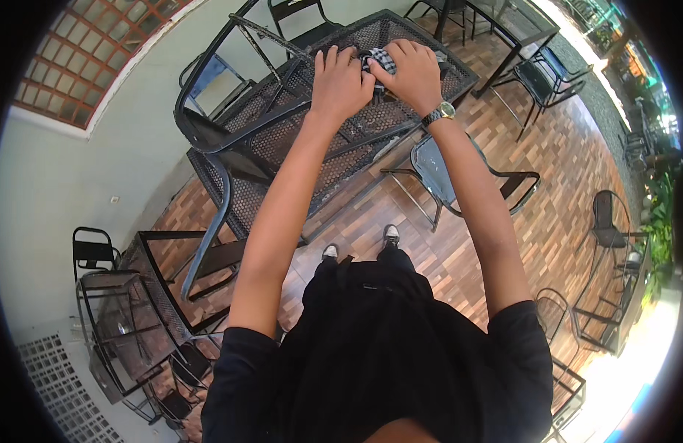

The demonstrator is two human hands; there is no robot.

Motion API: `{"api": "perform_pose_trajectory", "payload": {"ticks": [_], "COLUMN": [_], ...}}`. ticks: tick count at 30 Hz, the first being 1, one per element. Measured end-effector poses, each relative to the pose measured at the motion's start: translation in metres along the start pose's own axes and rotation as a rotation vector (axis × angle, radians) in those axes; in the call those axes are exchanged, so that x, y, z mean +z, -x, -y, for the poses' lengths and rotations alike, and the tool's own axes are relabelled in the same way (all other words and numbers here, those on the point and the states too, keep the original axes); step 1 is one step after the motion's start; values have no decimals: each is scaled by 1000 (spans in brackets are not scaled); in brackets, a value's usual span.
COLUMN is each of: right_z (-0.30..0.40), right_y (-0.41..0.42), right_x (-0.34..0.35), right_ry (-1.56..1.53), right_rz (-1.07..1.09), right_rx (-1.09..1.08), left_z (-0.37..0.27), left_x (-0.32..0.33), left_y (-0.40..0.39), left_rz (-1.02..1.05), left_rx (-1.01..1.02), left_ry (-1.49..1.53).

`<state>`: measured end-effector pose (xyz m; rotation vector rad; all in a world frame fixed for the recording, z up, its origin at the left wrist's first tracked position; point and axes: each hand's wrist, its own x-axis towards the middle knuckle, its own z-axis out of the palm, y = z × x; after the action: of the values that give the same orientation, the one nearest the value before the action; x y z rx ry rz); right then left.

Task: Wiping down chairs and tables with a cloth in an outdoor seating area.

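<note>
Both arms reach out over a black perforated metal table [341, 183]. On it lies a black metal-framed chair [225, 144], tipped on its side. A black-and-white checkered cloth [381, 58] is bunched between my two hands, near the table's far part. My left hand [341, 80] is at the cloth's left side, its thumb near the cloth and its fingers spread over dark metal. My right hand [412, 72], with a watch on the wrist, has its thumb and fingers closed on the cloth. What lies under the palms is hidden.
A worn blue-grey metal chair [434, 166] stands right of the table, close to my right forearm. Another blue chair [208, 77] is by the wall. More black tables [147, 293] and chairs [541, 77] stand around on the wood-patterned floor [574, 160].
</note>
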<state>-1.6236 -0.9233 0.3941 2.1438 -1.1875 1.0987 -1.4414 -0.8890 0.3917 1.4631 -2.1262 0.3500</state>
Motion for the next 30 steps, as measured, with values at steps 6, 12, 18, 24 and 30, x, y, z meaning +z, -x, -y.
{"api": "perform_pose_trajectory", "payload": {"ticks": [6,12,18,24,30], "right_z": [-47,-36,-29,-37,-22], "right_y": [-13,-8,-6,-9,-15], "right_x": [-17,-6,-19,-2,6], "right_ry": [-152,-120,-142,-77,-107], "right_rz": [142,3,131,36,121], "right_rx": [58,-52,-116,-86,-168], "left_z": [2,-15,-10,-13,-13], "left_x": [-5,1,1,4,3], "left_y": [4,5,8,4,7], "left_rz": [-187,-284,-300,-325,-269], "left_rx": [-41,-73,-56,-46,-102], "left_ry": [96,4,3,25,-20]}}
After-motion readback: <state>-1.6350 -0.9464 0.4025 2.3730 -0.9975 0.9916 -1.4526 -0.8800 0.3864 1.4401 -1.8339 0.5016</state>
